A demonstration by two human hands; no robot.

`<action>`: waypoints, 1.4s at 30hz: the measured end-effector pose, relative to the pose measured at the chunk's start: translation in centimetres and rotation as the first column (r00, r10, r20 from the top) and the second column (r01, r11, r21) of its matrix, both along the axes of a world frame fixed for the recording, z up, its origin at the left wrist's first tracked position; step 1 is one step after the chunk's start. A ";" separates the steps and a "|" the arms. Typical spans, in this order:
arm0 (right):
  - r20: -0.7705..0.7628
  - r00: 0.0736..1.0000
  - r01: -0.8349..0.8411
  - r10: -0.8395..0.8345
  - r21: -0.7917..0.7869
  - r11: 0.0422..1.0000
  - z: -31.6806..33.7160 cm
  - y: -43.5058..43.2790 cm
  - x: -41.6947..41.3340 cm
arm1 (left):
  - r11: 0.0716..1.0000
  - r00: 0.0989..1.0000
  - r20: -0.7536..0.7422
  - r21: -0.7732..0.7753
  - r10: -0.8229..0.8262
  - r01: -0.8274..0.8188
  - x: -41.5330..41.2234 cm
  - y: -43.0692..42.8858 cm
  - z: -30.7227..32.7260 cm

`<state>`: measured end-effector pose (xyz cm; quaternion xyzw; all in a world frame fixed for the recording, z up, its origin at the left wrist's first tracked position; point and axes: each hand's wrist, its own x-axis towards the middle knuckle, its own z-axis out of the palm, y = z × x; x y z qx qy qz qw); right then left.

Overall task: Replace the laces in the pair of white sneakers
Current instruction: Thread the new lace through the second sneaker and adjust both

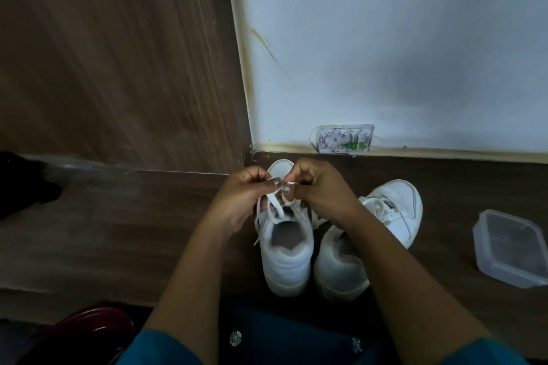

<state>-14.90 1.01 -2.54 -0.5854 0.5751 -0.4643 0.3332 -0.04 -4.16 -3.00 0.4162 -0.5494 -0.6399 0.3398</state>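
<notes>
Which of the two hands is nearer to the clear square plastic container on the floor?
The right hand. It pinches the white lace, with the clear square plastic container off to its right; the left hand holds the lace further left.

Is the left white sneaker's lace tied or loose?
Loose: the left hand and right hand pinch the white lace above the left white sneaker; no finished knot shows.

The single head view looks steeply down, close over the sneakers (311, 234), perhaps slightly blurred.

clear plastic container (510, 249) on brown floor (118, 225).
</notes>
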 end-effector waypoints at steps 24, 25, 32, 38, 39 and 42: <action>-0.184 0.974 0.133 -0.132 -0.006 0.991 -0.7 0.1 -1.6 | 0.974 0.996 0.060 0.212 0.070 -0.081 0.1 -0.1 0.8; -0.156 0.979 0.134 -0.133 -0.008 0.991 -0.7 0.1 -1.6 | 0.986 0.996 0.083 0.160 0.038 -0.051 0.2 0.0 0.9; -0.139 0.989 0.045 -0.041 0.025 0.999 -0.2 0.1 -1.6 | 0.933 0.998 -0.055 0.357 -0.032 0.050 0.5 -0.1 1.6; -0.080 0.996 0.051 -0.047 0.041 0.998 -0.4 0.2 -1.6 | 0.981 0.971 0.152 0.074 -0.186 0.177 0.6 0.5 1.3; -0.086 0.995 0.051 -0.047 0.049 0.998 -0.4 0.2 -1.5 | 0.988 0.962 0.223 0.025 -0.155 0.153 0.4 0.6 1.1; -0.126 0.986 0.121 -0.113 0.056 0.991 -0.8 -0.2 -1.6 | 0.989 0.976 0.189 0.125 -0.108 0.085 0.8 -0.3 0.8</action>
